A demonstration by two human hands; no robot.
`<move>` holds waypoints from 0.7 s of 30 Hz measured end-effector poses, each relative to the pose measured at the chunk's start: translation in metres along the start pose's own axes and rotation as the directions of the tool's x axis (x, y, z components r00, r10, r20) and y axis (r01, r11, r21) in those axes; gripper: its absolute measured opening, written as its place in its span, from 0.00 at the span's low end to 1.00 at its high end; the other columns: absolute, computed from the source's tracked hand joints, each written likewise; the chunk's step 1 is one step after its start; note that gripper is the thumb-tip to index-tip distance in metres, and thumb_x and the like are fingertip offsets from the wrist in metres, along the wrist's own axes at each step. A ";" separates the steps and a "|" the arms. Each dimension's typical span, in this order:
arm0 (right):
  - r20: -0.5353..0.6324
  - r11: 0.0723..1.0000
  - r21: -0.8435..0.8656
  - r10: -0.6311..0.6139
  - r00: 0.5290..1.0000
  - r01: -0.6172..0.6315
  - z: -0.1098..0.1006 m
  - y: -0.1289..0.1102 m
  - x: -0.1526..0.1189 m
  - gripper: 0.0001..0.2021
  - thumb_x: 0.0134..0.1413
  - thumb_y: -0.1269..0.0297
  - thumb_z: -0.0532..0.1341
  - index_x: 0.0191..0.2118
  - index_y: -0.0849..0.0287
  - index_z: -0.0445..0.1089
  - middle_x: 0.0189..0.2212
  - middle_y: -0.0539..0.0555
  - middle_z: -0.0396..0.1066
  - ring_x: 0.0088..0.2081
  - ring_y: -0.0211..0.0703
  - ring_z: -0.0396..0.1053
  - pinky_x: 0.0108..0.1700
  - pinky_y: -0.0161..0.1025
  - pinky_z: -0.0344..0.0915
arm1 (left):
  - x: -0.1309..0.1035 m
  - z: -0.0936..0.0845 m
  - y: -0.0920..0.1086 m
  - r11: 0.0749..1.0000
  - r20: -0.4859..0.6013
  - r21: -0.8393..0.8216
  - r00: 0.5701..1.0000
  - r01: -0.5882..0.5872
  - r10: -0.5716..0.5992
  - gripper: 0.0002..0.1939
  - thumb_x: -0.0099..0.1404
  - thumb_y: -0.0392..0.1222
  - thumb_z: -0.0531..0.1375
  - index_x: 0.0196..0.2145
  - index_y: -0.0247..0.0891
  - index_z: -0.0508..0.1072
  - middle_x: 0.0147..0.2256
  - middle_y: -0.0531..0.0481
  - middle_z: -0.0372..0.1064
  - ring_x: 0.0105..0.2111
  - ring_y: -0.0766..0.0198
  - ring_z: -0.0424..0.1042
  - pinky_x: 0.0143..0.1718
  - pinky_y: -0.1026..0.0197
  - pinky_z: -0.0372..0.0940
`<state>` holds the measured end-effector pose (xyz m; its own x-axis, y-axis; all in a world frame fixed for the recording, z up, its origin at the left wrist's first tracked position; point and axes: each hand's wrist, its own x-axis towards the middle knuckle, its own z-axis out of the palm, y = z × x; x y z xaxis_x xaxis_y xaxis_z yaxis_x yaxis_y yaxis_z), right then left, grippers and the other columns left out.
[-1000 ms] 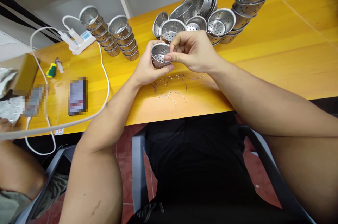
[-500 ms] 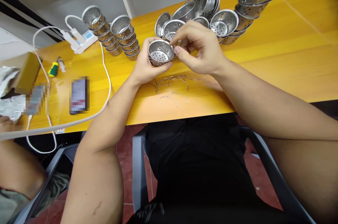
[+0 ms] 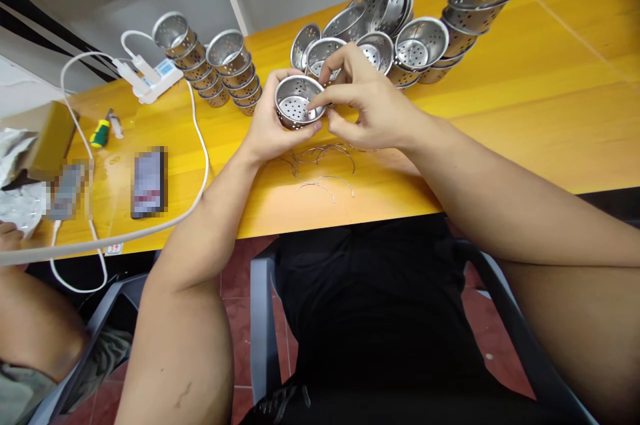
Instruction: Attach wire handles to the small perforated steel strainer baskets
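My left hand (image 3: 273, 121) is closed around a small perforated metal cup (image 3: 295, 108), its open top tilted toward me. The right hand (image 3: 363, 101) is at the cup's right rim, index finger reaching inside and thumb close to the outer wall. Whatever its fingertips pinch is too small to make out. Just below the cup, several thin curved wires (image 3: 333, 179) lie loose on the yellow table (image 3: 390, 188). Behind my hands stand more perforated cups (image 3: 423, 45), some upright and some tipped on their sides.
Stacked cups rise at the right (image 3: 480, 5), and two more stacks (image 3: 233, 68) stand left of my hands. A power strip (image 3: 157, 81), white cable (image 3: 203, 145), phone (image 3: 149, 181) and green-yellow screwdriver (image 3: 101, 133) are at the left. Another person's arm (image 3: 35, 311) shows at the lower left.
My right index finger has moved left and down into the cup, and the right hand has dropped slightly. The left hand still holds the cup, shifted a little left.
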<state>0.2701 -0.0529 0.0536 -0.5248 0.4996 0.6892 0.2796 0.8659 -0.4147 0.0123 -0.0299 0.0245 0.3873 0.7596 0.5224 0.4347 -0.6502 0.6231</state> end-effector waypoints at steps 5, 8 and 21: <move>0.024 0.999 0.008 -0.047 0.999 0.047 0.009 0.004 -0.002 0.20 0.63 0.65 0.70 0.58 0.42 0.87 0.58 0.61 0.74 0.61 0.67 0.74 0.60 0.64 0.79 | -0.002 0.001 0.004 0.999 0.030 -0.043 0.999 -0.023 0.024 0.53 0.60 0.90 0.69 0.66 0.52 0.62 0.61 0.43 0.73 0.64 0.40 0.83 0.68 0.37 0.80; 0.012 0.998 0.011 -0.062 0.998 0.062 0.010 0.004 -0.002 0.20 0.64 0.64 0.70 0.60 0.42 0.87 0.58 0.61 0.74 0.60 0.66 0.75 0.59 0.64 0.79 | -0.002 -0.001 0.003 0.998 0.040 -0.049 0.999 -0.029 0.031 0.55 0.59 0.93 0.66 0.66 0.53 0.62 0.62 0.43 0.72 0.65 0.40 0.82 0.68 0.38 0.80; -0.351 0.997 0.056 0.073 0.933 -0.057 -0.008 0.003 0.004 0.10 0.72 0.56 0.74 0.55 0.40 0.86 0.53 0.61 0.77 0.40 0.56 0.70 0.39 0.55 0.74 | 0.003 -0.018 -0.050 0.994 -0.029 0.096 0.998 0.057 -0.054 0.54 0.57 0.89 0.73 0.64 0.50 0.69 0.62 0.41 0.73 0.65 0.40 0.77 0.75 0.35 0.71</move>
<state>0.2750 -0.0481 0.0600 -0.1872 0.5385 0.8216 0.2635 0.8333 -0.4861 -0.0228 0.0056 0.0052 0.3392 0.7939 0.5046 0.5319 -0.6043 0.5932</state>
